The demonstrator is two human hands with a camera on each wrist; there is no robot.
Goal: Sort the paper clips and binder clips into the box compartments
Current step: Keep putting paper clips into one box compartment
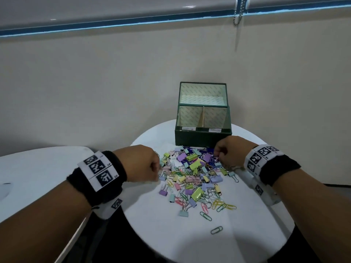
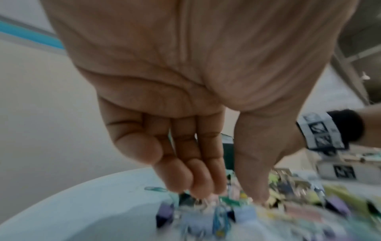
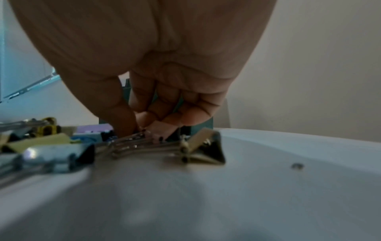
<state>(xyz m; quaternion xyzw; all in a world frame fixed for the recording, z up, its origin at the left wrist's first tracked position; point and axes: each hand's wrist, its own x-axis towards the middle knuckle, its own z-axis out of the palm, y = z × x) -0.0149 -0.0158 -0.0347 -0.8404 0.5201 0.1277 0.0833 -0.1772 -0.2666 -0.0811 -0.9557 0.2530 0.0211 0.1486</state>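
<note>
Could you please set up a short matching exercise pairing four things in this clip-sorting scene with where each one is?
Things:
1. green box
2. left hand
3. right hand
4. lone green paper clip

Places:
a. apart from the pile, nearest the person
b. at the pile's right edge
c. behind the pile, lid open
d. at the pile's left edge

Pairs: 1-c, 2-d, 3-b, 4-a

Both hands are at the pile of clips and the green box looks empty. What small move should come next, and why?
Probably the right hand should close its pinch on one binder clip's wire handle and lift it toward the dark green divided box. Its curled fingertips are already at the handles, and both front compartments show no clips. Whether the left hand holds anything is unclear.
</note>
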